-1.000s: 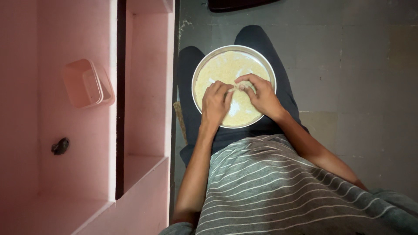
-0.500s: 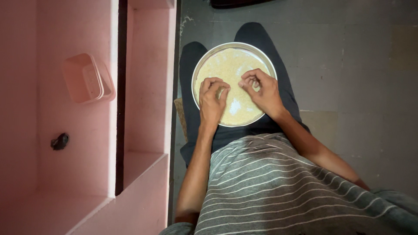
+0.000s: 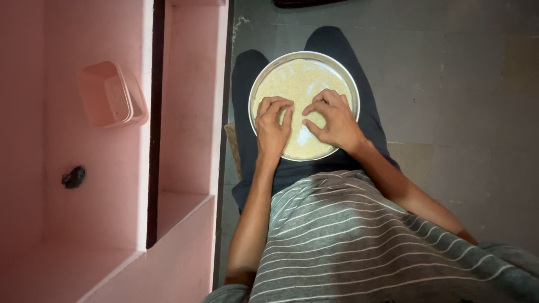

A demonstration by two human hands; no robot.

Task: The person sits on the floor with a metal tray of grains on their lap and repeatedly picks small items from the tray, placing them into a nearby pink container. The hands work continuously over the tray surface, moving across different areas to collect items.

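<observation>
Sorting looks in hand — left hand [image 3: 273, 128] and right hand [image 3: 332, 120], fingers curled but holding nothing, rake the grain [image 3: 292, 81] in the round metal plate [image 3: 254, 92] — careful picking seems called for.

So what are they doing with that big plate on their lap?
A person in a grey striped shirt sits with a round metal plate resting on their legs. It is spread with small pale grains, maybe rice. Both hands are down in the grains: the left hand with curled fingers, the right hand beside it with fingers spread. A little bare patch of plate shows between them. Off to the side, a pink plastic box sits on a pink ledge.
</observation>
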